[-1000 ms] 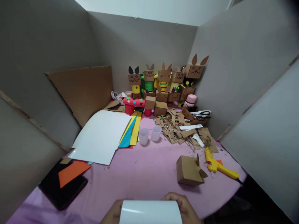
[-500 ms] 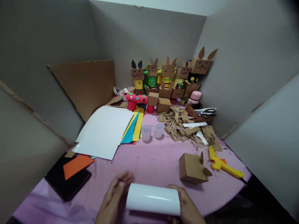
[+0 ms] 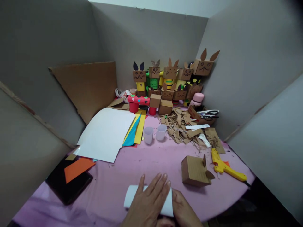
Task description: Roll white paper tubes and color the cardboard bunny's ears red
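Note:
A rolled white paper tube (image 3: 129,196) lies sideways at the near edge of the table. My left hand (image 3: 151,200) rests flat across the top of it, fingers stretched out and slightly spread, hiding the tube's middle. At the tube's right end, my right hand (image 3: 183,206) is closed around the edge, with part of its fingers hidden underneath. Beyond my right hand sits a small cardboard box with two ears (image 3: 195,170). Two whitish plastic cups (image 3: 148,135) stand farther back.
White sheets (image 3: 104,132) and coloured paper (image 3: 139,126) lie left. An orange piece (image 3: 79,168) rests on a black flat object (image 3: 68,189). Cardboard scraps (image 3: 178,124) and a yellow glue gun (image 3: 222,165) are right. Several cardboard animal figures (image 3: 169,74) stand at the back.
My left hand has moved from beside the tube's left end to lie flat on top of it. The tube and my right hand have shifted slightly left.

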A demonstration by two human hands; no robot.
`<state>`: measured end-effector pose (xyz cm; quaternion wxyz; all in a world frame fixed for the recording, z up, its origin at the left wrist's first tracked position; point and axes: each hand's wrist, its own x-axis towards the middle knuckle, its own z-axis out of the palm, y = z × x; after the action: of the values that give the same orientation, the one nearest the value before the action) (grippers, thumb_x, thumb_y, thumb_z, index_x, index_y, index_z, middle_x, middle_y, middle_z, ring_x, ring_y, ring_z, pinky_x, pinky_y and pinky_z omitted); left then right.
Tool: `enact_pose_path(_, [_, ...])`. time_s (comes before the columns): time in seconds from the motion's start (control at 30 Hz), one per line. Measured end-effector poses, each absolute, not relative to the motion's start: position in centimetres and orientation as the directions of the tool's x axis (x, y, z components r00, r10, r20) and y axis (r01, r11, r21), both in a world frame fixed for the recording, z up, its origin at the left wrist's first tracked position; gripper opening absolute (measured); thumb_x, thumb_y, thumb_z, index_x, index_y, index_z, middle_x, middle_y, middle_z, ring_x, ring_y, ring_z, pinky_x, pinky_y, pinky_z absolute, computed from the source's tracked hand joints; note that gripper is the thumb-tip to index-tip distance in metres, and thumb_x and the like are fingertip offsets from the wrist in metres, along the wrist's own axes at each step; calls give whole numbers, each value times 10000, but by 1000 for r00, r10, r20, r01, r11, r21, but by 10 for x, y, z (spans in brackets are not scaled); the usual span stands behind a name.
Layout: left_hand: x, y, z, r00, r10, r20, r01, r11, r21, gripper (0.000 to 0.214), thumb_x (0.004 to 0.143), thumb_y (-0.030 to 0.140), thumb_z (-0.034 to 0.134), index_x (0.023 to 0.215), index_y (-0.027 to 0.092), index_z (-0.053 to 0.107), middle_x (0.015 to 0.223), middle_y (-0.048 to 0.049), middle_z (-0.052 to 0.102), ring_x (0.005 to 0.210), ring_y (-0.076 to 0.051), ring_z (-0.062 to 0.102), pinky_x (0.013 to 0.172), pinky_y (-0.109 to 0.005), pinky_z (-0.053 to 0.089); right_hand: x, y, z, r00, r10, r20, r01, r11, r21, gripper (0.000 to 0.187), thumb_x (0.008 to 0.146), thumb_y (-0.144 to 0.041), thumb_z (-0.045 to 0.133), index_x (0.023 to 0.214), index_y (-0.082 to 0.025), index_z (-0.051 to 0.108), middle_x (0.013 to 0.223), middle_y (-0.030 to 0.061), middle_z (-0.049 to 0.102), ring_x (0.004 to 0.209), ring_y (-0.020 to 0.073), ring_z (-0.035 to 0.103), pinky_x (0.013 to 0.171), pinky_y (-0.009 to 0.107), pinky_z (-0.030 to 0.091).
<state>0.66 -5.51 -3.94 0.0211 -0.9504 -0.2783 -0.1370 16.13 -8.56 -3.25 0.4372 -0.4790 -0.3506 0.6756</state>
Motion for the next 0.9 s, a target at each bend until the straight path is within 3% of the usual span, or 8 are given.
enact_pose_path(0.17, [4,-60,-41,792,580,188,568,-814,119,1012,834,676,431,1490,145,-129,1475,-213,408,1343,-330,412,1064,-524,290,159,-87,-28,-205,915,-348,-291,-397,-871,324,703,-447,722,852,-160,693,720,23,711,689,185,643,620,264,494])
enact_pose_path(0.3, [-4,-58,-43,727,604,328,600,-790,125,938,864,680,325,1504,98,-39,1488,-231,380,1375,-335,353,1119,-535,128,157,-87,-32,-210,899,-384,-310,-434,-846,365,690,-474,719,850,-150,669,634,10,677,531,143,611,483,222,458])
enact_pose_path(0.4, [-12,-55,-52,690,616,379,619,-774,131,835,892,656,252,1512,128,69,1462,-195,449,1347,-320,398,1126,-497,105,158,-88,-40,-196,879,-434,-295,-475,-829,377,676,-483,723,840,-156,637,581,-20,648,416,96,550,409,181,397])
enact_pose_path(0.57, [-11,-56,-62,651,658,380,672,-732,116,822,903,643,184,1512,116,19,1448,-206,465,1351,-314,384,1125,-492,73,157,-90,-49,-179,862,-474,-260,-506,-823,368,701,-465,694,901,-165,625,539,-43,641,356,84,521,395,179,392])
enact_pose_path(0.7, [-3,-58,-48,679,638,363,665,-744,65,884,882,660,301,1510,120,-7,1431,-202,487,1322,-329,423,1117,-501,113,155,-89,-44,-153,887,-435,-292,-461,-838,322,694,-401,695,916,-175,637,554,-40,657,406,111,564,436,204,430])
enact_pose_path(0.9, [11,-60,-42,739,576,350,594,-802,67,901,877,666,275,1499,94,-39,1438,-207,473,1330,-314,417,1080,-497,227,160,-86,-35,-178,915,-361,-285,-399,-871,319,721,-320,692,997,-168,647,839,40,753,655,176,675,500,222,463])
